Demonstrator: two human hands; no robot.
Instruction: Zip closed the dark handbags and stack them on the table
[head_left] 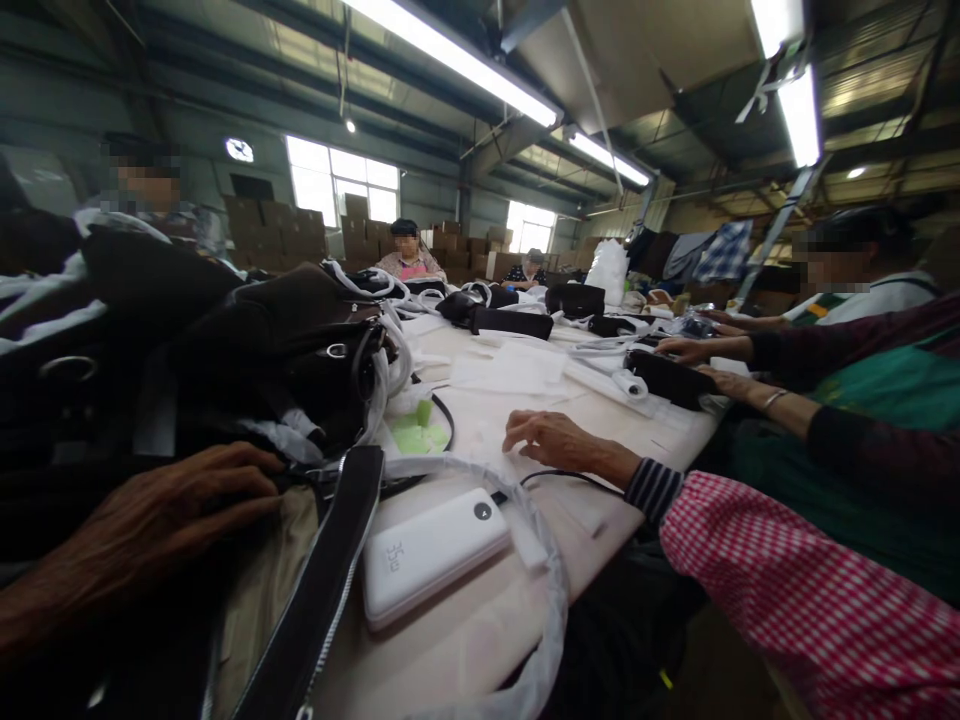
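My left hand (pixel 180 510) lies on an open dark bag at the lower left, its fingers stretched over the beige lining (pixel 262 590). A dark strip with a zipper (pixel 330 570) runs along the bag's opening. My right hand (pixel 551 440), below a red checked sleeve, hovers over or rests on the white table (pixel 637 435) with fingers bent and apart, and nothing shows in it. Between my hands lies a white power bank (pixel 435 560) with a dark cable plugged in. A wrapped white handle (pixel 551 560) curves around it.
Dark bags (pixel 285 340) are piled at the left. Green paper pieces (pixel 418 430) lie near the middle, with white sheets (pixel 510 368) beyond. At the right, another person's hands touch a dark bag (pixel 667 378). More people sit farther back.
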